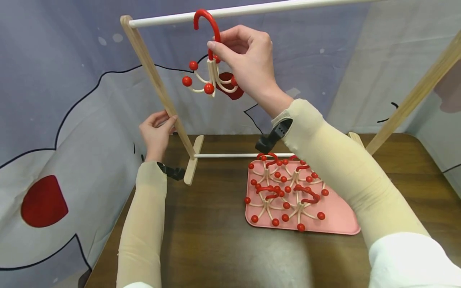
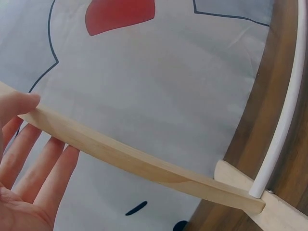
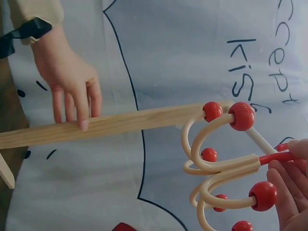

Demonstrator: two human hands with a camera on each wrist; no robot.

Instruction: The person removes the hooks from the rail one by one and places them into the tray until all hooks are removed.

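My right hand (image 1: 256, 64) pinches the red hook of a hanger (image 1: 211, 69) between thumb and fingers, high up at the white top rail (image 1: 266, 8). The hook's curve overlaps the rail in the head view. Below the hook, cream curved arms tipped with red balls hang down; in the right wrist view this hanger (image 3: 231, 163) fills the right side. Lower at the left, my left hand (image 1: 156, 132) holds the rack's wooden post (image 1: 153, 74), thumb on one side and fingers on the other, as the left wrist view shows on the post (image 2: 139, 161).
A pink tray (image 1: 342, 220) on the brown table (image 1: 216, 240) bears several similar hangers (image 1: 265, 204). The rack's lower white bar (image 1: 234, 155) runs behind it, from a wooden foot (image 1: 193, 160). A second post (image 1: 414, 96) slants at the right. A printed curtain (image 1: 90, 140) hangs behind.
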